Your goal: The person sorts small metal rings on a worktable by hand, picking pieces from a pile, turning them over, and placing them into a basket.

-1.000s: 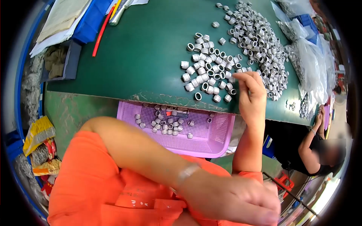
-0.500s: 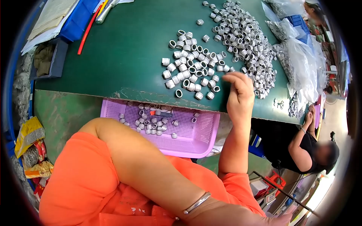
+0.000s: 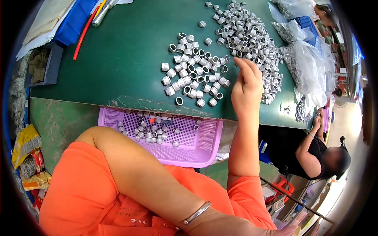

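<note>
My right hand point(image 3: 248, 78) is over the green table point(image 3: 118, 59), between a spread group of small grey metal rings point(image 3: 193, 72) and a denser heap of the same rings point(image 3: 256, 43). Its fingers are stretched out, slightly bent, with the tips close to the rings; no ring shows in them. My left arm, with a silver bangle, crosses in front of my body. Only a blurred part of my left hand point(image 3: 287, 231) shows at the bottom edge, its fingers unclear.
Below the table edge, a purple basket point(image 3: 189, 145) holds several rings. Blue bins point(image 3: 73, 27) and a red stick point(image 3: 83, 37) are at the left. Plastic bags of parts point(image 3: 307, 67) stand at the right, where another person in black point(image 3: 283, 147) sits at the table.
My right hand has moved a little farther from the table edge, up alongside the dense heap. The whole view has shifted slightly, so the table and basket appear farther left.
</note>
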